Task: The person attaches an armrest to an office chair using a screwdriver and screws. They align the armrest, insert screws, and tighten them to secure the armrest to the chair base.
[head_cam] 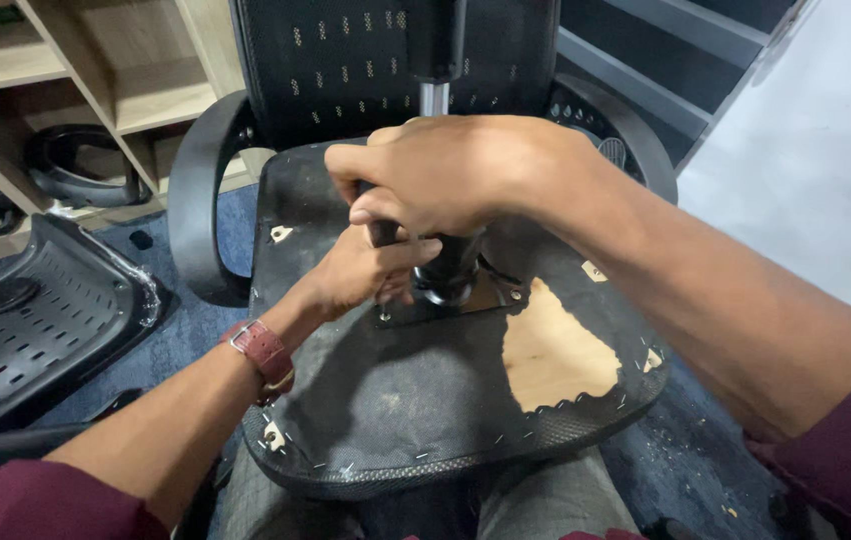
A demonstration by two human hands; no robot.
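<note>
An office chair lies upturned on my lap, the underside of its seat (pixel 395 400) facing me, black fabric stapled over bare wood (pixel 555 350). A metal mounting plate (pixel 445 305) with a black cylindrical fitting (pixel 445 275) sits at its middle. My right hand (pixel 445 170) is closed around a dark tool handle (pixel 381 232) above the fitting. My left hand (pixel 360 275), with a red-brown watch strap on the wrist, grips low on the tool beside the plate. The tool's tip is hidden by my fingers.
The chair's black armrests (pixel 195 190) and mesh backrest (pixel 395 60) rise behind the seat. A separate black perforated seat shell (pixel 35 320) lies on the blue floor at left. Wooden shelves (pixel 75 80) stand behind, with black ring parts (pixel 75 165) on the lowest shelf.
</note>
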